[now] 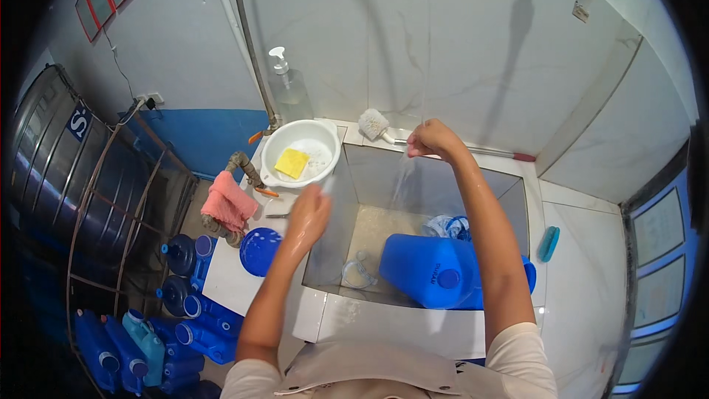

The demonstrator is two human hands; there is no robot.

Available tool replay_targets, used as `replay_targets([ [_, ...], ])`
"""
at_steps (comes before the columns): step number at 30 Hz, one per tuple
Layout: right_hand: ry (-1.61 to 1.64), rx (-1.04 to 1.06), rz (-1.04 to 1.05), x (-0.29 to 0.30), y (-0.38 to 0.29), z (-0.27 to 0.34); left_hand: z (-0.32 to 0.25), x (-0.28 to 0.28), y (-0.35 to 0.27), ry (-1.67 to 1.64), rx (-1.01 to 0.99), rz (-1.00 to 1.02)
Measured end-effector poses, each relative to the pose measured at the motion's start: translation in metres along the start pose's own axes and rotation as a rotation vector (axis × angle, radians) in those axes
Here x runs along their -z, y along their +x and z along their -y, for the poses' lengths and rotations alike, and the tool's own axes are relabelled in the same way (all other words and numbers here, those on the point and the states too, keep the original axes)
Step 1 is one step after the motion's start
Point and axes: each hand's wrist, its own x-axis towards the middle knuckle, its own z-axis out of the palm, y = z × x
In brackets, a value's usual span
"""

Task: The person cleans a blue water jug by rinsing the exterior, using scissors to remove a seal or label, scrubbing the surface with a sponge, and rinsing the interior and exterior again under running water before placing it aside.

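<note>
My right hand (433,138) is in a thin stream of water over the back of the tiled sink (354,221), its fingers curled, with no object visible in them. Water falls from it into the sink. My left hand (310,213), blurred and wet, hangs over the sink's left edge, just below a white plastic basin (268,163) with a yellow sponge (292,163) in it. Whether it holds anything is unclear. A large blue plastic jug (412,266) lies in the sink, partly behind my right forearm. A blue-and-white cloth (437,226) and a clear plastic piece (357,274) lie near it.
A long-handled brush (374,123) lies along the back ledge, near a pump bottle (291,91). On the left are a pink cloth (227,202) over a pipe, a blue lid (259,252) and several blue jugs (202,338) below. A teal brush (549,244) lies right.
</note>
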Motion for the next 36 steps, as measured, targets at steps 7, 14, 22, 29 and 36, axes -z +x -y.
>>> replay_targets([
  [7,-0.007,-0.002,0.029,-0.001,-0.004,0.022,-0.015,-0.151,0.103,-0.804,0.541,0.465],
  [14,-0.039,0.008,0.034,-0.012,-0.003,0.029,-0.016,-0.172,0.117,-0.922,0.364,0.593],
  [22,-0.057,0.027,-0.002,-0.003,0.001,0.024,-0.023,-0.132,0.099,0.382,-1.094,0.239],
  [29,-0.403,0.117,-0.041,0.011,0.012,0.022,-0.026,-0.132,0.091,0.522,-1.105,0.068],
  [36,-0.048,0.066,0.008,-0.008,-0.004,0.04,-0.028,-0.15,0.125,-0.341,0.149,0.369],
])
